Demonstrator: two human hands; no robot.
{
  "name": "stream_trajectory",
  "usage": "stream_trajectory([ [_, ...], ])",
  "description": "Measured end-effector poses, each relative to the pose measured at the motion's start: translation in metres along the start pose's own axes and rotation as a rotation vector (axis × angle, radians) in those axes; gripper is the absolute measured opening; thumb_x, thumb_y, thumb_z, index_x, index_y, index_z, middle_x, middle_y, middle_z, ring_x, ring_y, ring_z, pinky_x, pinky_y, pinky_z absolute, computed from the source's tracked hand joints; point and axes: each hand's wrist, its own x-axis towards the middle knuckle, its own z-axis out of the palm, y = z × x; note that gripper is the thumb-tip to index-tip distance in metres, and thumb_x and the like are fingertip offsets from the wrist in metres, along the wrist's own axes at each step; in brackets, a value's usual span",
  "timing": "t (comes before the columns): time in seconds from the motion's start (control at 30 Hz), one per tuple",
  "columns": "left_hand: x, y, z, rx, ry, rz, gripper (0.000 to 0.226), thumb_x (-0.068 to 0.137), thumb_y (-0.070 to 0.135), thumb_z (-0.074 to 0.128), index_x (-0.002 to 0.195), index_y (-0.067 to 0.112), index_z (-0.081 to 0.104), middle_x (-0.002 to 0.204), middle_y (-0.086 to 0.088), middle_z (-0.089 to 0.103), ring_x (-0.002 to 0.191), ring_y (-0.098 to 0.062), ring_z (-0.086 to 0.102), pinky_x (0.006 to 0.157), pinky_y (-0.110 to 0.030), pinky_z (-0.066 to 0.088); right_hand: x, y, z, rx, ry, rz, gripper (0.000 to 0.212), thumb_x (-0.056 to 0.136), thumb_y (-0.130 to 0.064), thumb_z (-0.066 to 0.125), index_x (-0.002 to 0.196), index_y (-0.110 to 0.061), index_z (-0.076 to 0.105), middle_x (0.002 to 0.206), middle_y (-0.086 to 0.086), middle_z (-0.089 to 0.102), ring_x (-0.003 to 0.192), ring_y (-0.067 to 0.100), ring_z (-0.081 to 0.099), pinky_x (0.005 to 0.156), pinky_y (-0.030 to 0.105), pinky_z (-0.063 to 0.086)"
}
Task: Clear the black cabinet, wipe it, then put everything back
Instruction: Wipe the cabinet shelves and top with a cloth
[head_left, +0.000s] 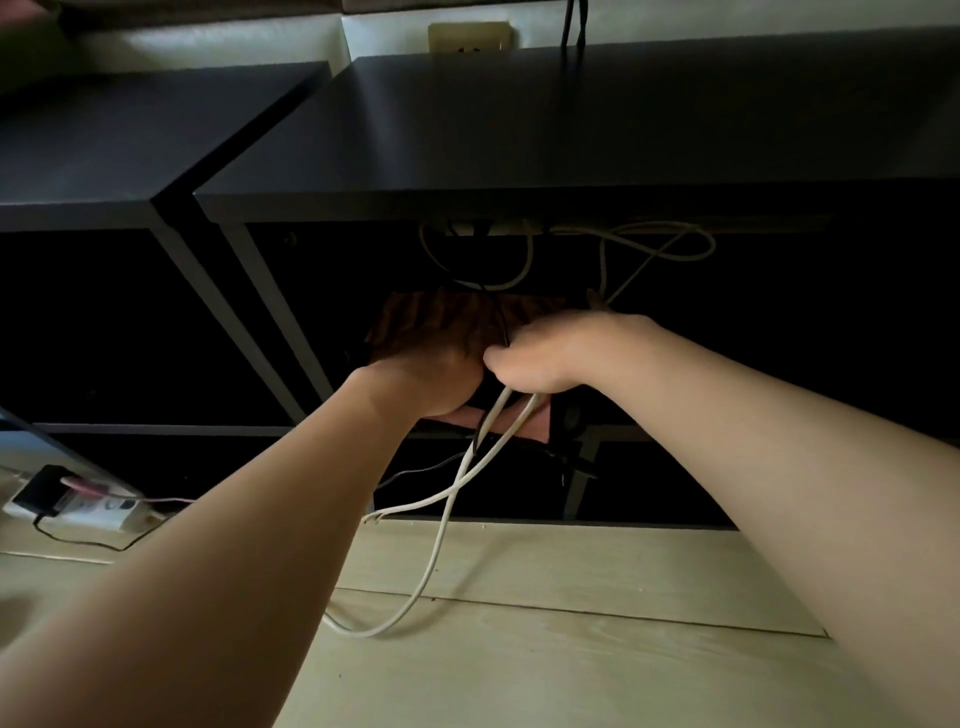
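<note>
Wiping inside the black cabinet (571, 130), centre bay: left hand (431, 379) holds a reddish cloth (441, 319) there. Right hand (540, 358) grips white cables (452, 504), apparently keeping them clear of the cloth; slack trails onto the near floor (597, 665).

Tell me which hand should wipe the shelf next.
Left. The left hand is already on the brown cloth inside the black cabinet; the right hand is occupied, gripping the white cables.
</note>
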Motion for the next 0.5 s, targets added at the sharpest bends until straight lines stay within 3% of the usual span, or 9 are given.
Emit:
stream_trajectory([
  [0.07, 0.013, -0.002, 0.002, -0.004, -0.003, -0.027, 0.071, 0.086, 0.065, 0.006, 0.155, 0.045, 0.005, 0.167, 0.009, -0.002, 0.154, -0.027, -0.008, 0.123, -0.05, -0.001, 0.007, 0.002, -0.004, 0.043, 0.004, -0.016, 0.069, 0.102, -0.058, 0.016, 0.158, -0.019, 0.028, 0.167, 0.011, 0.019, 0.153, 0.028, 0.017, 0.122, 0.045, 0.014],
  [0.2, 0.033, -0.004, 0.007, 0.023, 0.028, -0.062, 0.06, 0.096, 0.061, 0.017, 0.154, 0.047, 0.011, 0.167, 0.009, 0.006, 0.154, -0.029, -0.003, 0.124, -0.051, 0.003, 0.021, 0.01, -0.008, 0.067, 0.063, -0.041, 0.068, 0.103, -0.059, 0.015, 0.161, -0.029, -0.001, 0.17, -0.001, -0.003, 0.156, 0.022, -0.002, 0.123, 0.045, -0.001],
  [0.37, 0.044, -0.003, 0.002, -0.039, 0.145, -0.06, 0.061, 0.088, 0.063, 0.026, 0.146, 0.046, 0.03, 0.156, 0.001, 0.033, 0.147, -0.033, 0.024, 0.117, -0.054, 0.027, 0.046, 0.019, -0.011, 0.141, 0.118, -0.078, 0.068, 0.099, -0.067, 0.015, 0.16, -0.04, 0.001, 0.169, -0.007, -0.001, 0.156, 0.021, 0.001, 0.122, 0.049, -0.001],
  [0.5, 0.044, -0.005, 0.004, -0.131, 0.169, -0.07, 0.061, 0.09, 0.068, 0.023, 0.142, 0.04, 0.038, 0.15, -0.002, 0.041, 0.142, -0.032, 0.032, 0.114, -0.053, 0.032, 0.047, 0.02, -0.005, 0.154, 0.131, -0.08, 0.067, 0.102, -0.064, 0.017, 0.161, -0.038, 0.002, 0.17, -0.004, -0.001, 0.156, 0.022, -0.002, 0.122, 0.048, -0.002],
])
